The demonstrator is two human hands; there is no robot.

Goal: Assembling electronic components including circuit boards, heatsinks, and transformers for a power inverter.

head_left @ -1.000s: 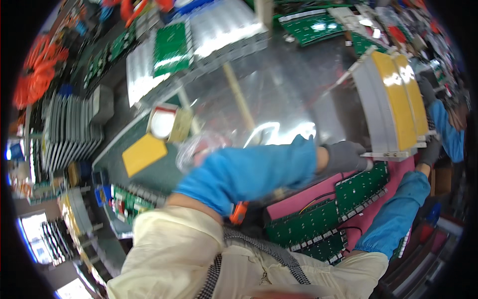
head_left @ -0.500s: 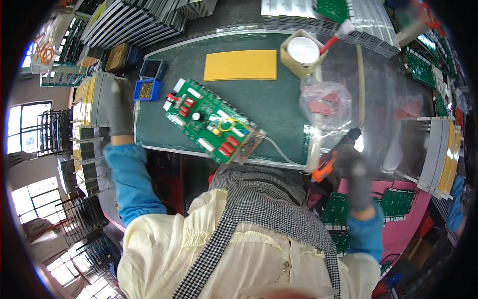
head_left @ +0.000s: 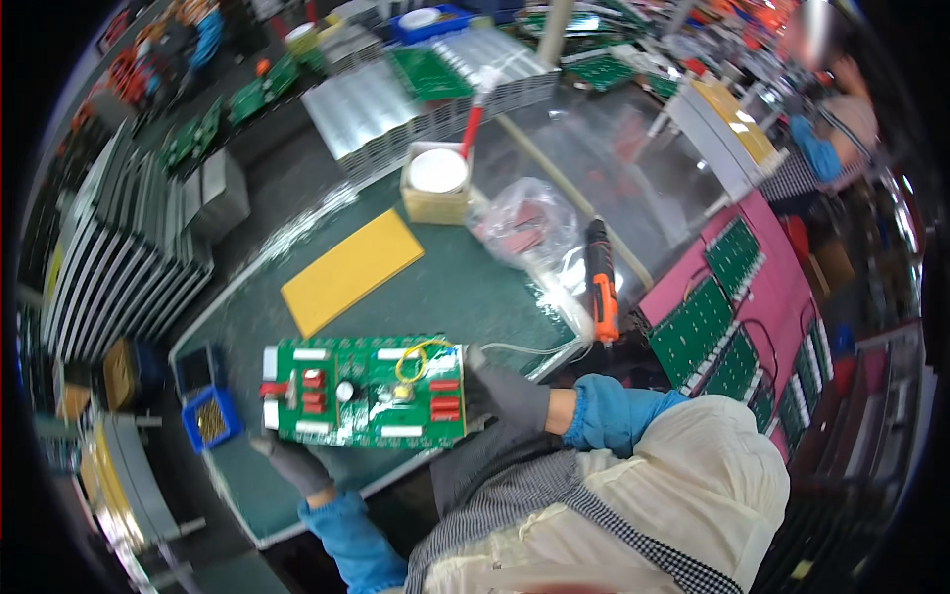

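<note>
A green circuit board (head_left: 371, 393) with red and white parts and a yellow wire loop lies before me at the near side of the bench. My right hand (head_left: 510, 394), in a grey glove, is closed on the board's right edge. Grey-gloved too, my left hand (head_left: 295, 467) is at the board's lower left corner, its fingers partly hidden and seemingly gripping the corner. A pale cable (head_left: 529, 348) runs from the board's right end. An orange and black power screwdriver (head_left: 602, 287) lies to the right, out of both hands.
A yellow sheet (head_left: 352, 271) lies behind the board. Beyond stand a box with a white tub (head_left: 438, 170) and a plastic bag (head_left: 529, 223). A blue bin of screws (head_left: 210, 419) is at left. More green boards (head_left: 693, 327) rest on a pink surface at right. Another person sits far right.
My view has swung to the right. My right hand has left the power screwdriver and come to the board's right edge. My left hand has moved in from the left to the board's corner.
</note>
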